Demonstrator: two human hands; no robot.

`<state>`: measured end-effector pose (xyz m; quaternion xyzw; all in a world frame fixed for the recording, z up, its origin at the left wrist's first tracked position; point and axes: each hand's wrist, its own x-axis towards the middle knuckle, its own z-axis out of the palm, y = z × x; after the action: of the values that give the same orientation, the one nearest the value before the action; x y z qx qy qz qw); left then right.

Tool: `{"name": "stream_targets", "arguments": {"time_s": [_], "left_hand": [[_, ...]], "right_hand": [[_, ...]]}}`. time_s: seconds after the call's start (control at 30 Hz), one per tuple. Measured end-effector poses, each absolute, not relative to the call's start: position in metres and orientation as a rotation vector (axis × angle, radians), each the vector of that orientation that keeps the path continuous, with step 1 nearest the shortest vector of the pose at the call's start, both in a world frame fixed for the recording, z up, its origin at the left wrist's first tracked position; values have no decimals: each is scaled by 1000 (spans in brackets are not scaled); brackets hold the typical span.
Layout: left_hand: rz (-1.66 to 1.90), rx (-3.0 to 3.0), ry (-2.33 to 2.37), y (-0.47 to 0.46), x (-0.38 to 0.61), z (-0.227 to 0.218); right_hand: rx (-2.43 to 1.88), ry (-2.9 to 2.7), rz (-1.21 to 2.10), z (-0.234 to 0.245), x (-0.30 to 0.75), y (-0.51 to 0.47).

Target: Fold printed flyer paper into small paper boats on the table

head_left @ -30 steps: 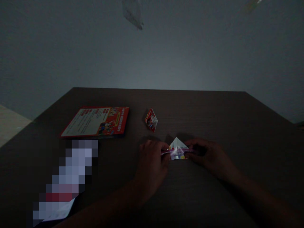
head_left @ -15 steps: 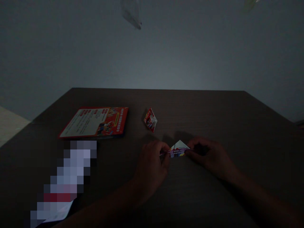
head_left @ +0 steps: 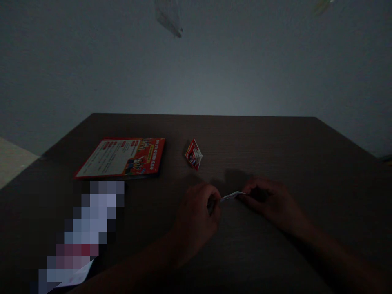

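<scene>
A small piece of folded paper (head_left: 232, 195) is stretched between my two hands, turned nearly edge-on so only a thin pale strip shows. My left hand (head_left: 200, 218) pinches its left end, fingers curled and closed. At the other end, the thumb and fingers of my right hand (head_left: 269, 204) are pressed together on the paper. Beyond my hands, a red-and-white folded paper piece (head_left: 194, 155) rests by itself on the dark wooden table (head_left: 260, 143).
A red booklet (head_left: 122, 159) with printed text and pictures lies at the left. Nearer me, a phone-like lit screen (head_left: 76, 273) is mostly pixelated. A pale wall (head_left: 214, 61) rises behind the table, with a translucent bag-like thing (head_left: 169, 18) on it.
The folded paper has tilted from showing its white peak and purple printed band to nearly edge-on. Both hands keep hold and have barely shifted.
</scene>
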<state>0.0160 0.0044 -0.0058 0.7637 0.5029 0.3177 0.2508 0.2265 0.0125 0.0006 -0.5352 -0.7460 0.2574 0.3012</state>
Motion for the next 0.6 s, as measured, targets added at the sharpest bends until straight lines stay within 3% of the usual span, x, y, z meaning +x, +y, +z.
{"name": "stream_targets", "arguments": {"time_s": [0.6], "left_hand": [[743, 2337, 1139, 5, 13, -7]], "right_hand": [[-1124, -2312, 554, -3, 231, 14]]}}
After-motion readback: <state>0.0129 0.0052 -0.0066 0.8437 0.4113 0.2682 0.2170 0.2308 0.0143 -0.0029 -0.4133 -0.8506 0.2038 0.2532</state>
